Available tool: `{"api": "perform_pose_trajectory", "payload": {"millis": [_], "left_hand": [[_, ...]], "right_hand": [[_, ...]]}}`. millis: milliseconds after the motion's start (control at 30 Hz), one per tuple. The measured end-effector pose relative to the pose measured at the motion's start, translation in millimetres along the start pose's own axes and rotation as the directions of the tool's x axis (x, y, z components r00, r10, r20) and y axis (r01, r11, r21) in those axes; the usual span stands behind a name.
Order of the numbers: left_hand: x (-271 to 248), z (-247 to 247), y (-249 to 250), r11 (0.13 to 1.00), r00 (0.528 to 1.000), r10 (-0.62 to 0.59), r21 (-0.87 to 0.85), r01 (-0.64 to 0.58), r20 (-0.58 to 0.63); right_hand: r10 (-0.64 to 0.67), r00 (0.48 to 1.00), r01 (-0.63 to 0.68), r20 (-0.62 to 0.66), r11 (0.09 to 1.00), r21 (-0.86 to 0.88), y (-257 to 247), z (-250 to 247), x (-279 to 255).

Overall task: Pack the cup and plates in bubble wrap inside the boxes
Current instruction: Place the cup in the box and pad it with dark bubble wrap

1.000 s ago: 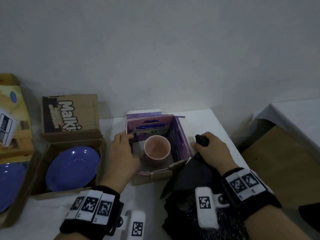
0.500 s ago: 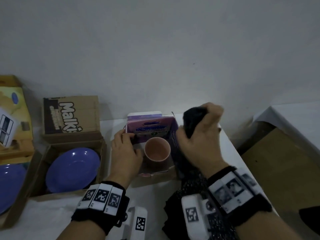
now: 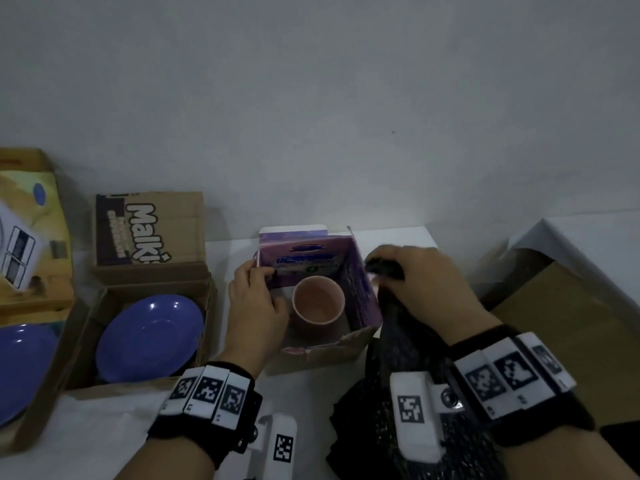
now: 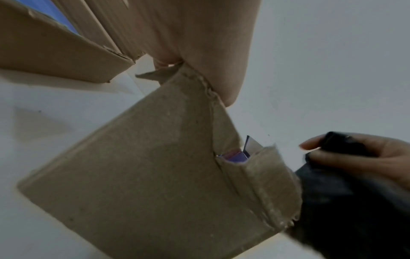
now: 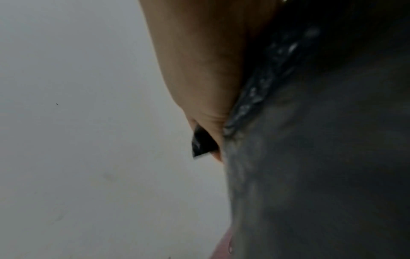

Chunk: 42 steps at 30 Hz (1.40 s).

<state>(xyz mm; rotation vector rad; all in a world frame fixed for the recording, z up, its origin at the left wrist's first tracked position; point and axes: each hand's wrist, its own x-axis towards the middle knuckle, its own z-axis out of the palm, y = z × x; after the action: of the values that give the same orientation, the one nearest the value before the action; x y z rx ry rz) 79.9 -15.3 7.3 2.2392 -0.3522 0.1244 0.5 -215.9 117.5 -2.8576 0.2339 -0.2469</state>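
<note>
My right hand (image 3: 429, 289) has a curled grip on a crinkly wad of black bubble wrap (image 3: 408, 341), right beside the purple box (image 3: 360, 299). My left hand (image 3: 258, 303) pinches that box's left wall. The round pink cup (image 3: 318, 303) stands upright inside. Two glossy blue plates (image 3: 152, 334) lie in cardboard boxes (image 3: 86, 327) further left on the white surface (image 3: 311, 393).

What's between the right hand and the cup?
In the head view, the purple box's right wall stands between the right hand and the cup.

Three open boxes (image 3: 360, 299) (image 3: 149, 271) (image 3: 31, 306) were counted on the desk (image 3: 311, 393), with two blue plates (image 3: 150, 337) (image 3: 20, 368), one pink cup (image 3: 317, 303), one black bubble wrap sheet (image 3: 398, 358) and two hands (image 3: 254, 306) (image 3: 429, 289).
</note>
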Motion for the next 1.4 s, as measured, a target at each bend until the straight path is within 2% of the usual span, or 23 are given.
{"api": "perform_pose_trajectory", "payload": {"millis": [67,133,200,233,300,367,433,467,533,567,600,633,667,733,833,933,1033,1100,1200,1267,1333,1367,1400], "left_hand": [[-0.1,0.8,-1.1,1.000,1.000,0.008,-0.005,-0.008,-0.007],[-0.1,1.1,-2.1,1.000,1.000,0.014,-0.013,-0.014,-0.022],[0.4,1.7,-2.8,1.000,0.999,0.020,-0.011,-0.020,-0.029],[0.6,1.9,-2.8,1.000,0.999,0.021,-0.011,-0.021,-0.028],[1.0,2.5,-3.3,1.000,0.999,0.018,-0.017,-0.019,-0.033],[1.8,2.5,-4.4,1.000,0.999,0.014,-0.027,-0.015,-0.036],[2.9,3.2,-7.1,0.999,0.999,0.006,-0.048,-0.008,-0.035],[3.6,3.7,-8.7,0.998,0.999,-0.001,-0.067,-0.001,-0.034],[3.5,3.4,-10.5,0.991,0.999,-0.018,-0.133,0.013,-0.035],[3.4,3.0,-11.0,0.984,0.999,-0.025,-0.176,0.018,-0.037],[3.2,2.7,-12.0,0.982,0.999,-0.020,-0.187,0.013,-0.036],[2.5,2.5,-13.1,0.986,0.999,-0.002,-0.166,-0.004,-0.037],[2.3,2.8,-14.7,0.991,0.999,0.020,-0.132,-0.025,-0.038],[3.2,3.7,-16.4,0.994,0.998,0.045,-0.095,-0.049,-0.044],[4.8,5.1,-16.3,0.997,0.998,0.042,-0.057,-0.045,-0.050],[5.5,4.1,-15.0,0.998,0.998,0.053,-0.037,-0.055,-0.045],[3.6,2.3,-13.0,0.998,0.997,0.057,-0.027,-0.059,-0.050],[2.9,1.9,-10.5,0.999,0.998,0.043,-0.028,-0.045,-0.053],[2.5,1.4,-7.6,0.999,0.998,0.027,-0.028,-0.029,-0.054],[2.4,1.3,-7.7,0.999,0.998,0.027,-0.023,-0.028,-0.050],[2.2,1.6,-7.9,0.999,0.999,0.029,-0.017,-0.030,-0.046],[2.1,1.9,-7.9,0.999,0.999,0.028,-0.020,-0.028,-0.045],[2.1,2.1,-7.8,0.999,0.999,0.026,-0.027,-0.027,-0.044]], "right_hand": [[0.029,0.965,-0.029,-0.261,1.000,0.003,-2.7,-9.2,3.9],[0.124,0.871,-0.055,-0.476,0.986,0.155,-10.3,-14.5,8.1],[0.182,0.794,0.047,-0.580,0.933,0.357,-23.0,-16.8,9.1],[0.167,0.782,0.114,-0.601,0.909,0.400,-30.1,-15.6,9.0],[0.078,0.791,0.223,-0.607,0.887,0.405,-43.6,-6.2,6.0],[-0.001,0.828,0.280,-0.561,0.867,0.411,-53.6,9.8,1.0],[-0.114,0.875,0.293,-0.470,0.898,0.327,-56.8,30.5,-4.9],[-0.193,0.903,0.300,-0.384,0.923,0.239,-56.6,40.6,-8.6],[-0.318,0.942,0.329,-0.108,0.938,0.110,-50.4,59.8,-15.5],[-0.329,0.942,0.320,0.066,0.941,0.110,-45.9,65.4,-18.1],[-0.322,0.917,0.298,0.235,0.945,0.133,-42.1,67.6,-21.0],[-0.307,0.882,0.264,0.357,0.950,0.166,-39.8,67.0,-23.5],[-0.286,0.862,0.224,0.419,0.955,0.193,-38.2,64.6,-25.1],[-0.226,0.875,0.166,0.429,0.971,0.171,-36.6,59.7,-23.7],[-0.074,0.896,0.136,0.438,0.984,-0.114,-36.3,54.3,-16.8],[-0.002,0.873,0.166,0.487,0.941,-0.294,-39.5,56.4,-12.8],[0.008,0.835,0.173,0.550,0.946,-0.275,-42.2,66.7,-4.1],[0.034,0.847,0.099,0.531,0.970,-0.220,-43.3,66.8,1.9],[0.024,0.849,0.094,0.527,0.976,-0.196,-45.1,62.1,4.7],[0.020,0.790,0.121,0.613,0.975,-0.187,-43.2,60.0,6.4],[0.062,0.717,0.064,0.694,0.986,-0.153,-41.2,54.4,7.9],[0.073,0.712,0.021,0.699,0.992,-0.126,-40.4,51.0,8.6],[0.062,0.749,0.008,0.660,0.995,-0.102,-40.5,46.8,8.9]]}}
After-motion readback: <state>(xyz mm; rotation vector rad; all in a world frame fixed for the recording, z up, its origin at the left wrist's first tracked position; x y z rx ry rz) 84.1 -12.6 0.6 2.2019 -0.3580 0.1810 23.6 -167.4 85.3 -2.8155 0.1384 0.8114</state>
